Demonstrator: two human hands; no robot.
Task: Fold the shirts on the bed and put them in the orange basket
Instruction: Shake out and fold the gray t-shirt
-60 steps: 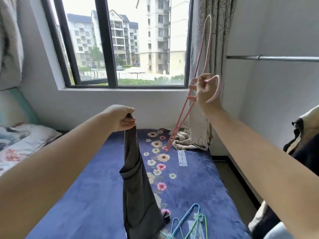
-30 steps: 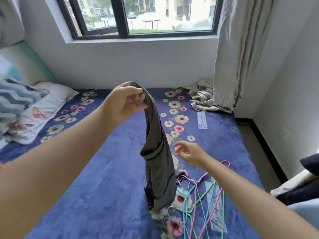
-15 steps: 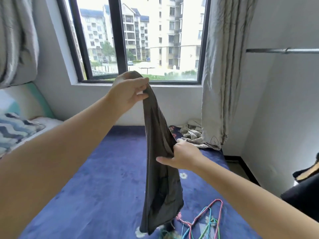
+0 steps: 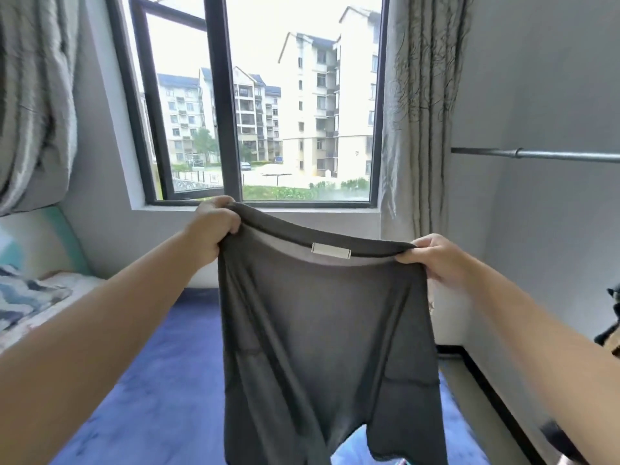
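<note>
A: Where's the shirt (image 4: 322, 330)?

B: Up in the air, between the two hands, held above the blue bed (image 4: 161, 391) and in front of the window (image 4: 268, 105). Dark grey, spread flat across its width. Neck edge on top, sagging in a shallow curve from one hand to the other. A pale label (image 4: 331, 251) sits inside the neckline, about midway.

A: Left hand (image 4: 214, 229)?

B: Fingers curled tight over the upper left corner of the fabric, gripping it. This corner rides higher than the other.

A: Right hand (image 4: 436, 260)?

B: Pinching the upper right corner, fingertips on the neck edge, thumb side toward the cloth. Both arms reach forward. The body of the shirt hangs straight down from the two grips; its lower hem runs out of the bottom of the view.

A: Against half a second ago?

B: Then the left hand alone held the shirt by one end, bunched into a narrow hanging column, and the right hand lay against its side partway down. Now the right hand has gone up to the top edge and the cloth is pulled open wide. The coloured hangers seen on the bed earlier are out of view behind the shirt.

A: Surroundings?

B: Patterned curtain (image 4: 416, 112) right of the window, metal rail (image 4: 536, 155) on the right wall, pillows (image 4: 30, 297) at left.
</note>
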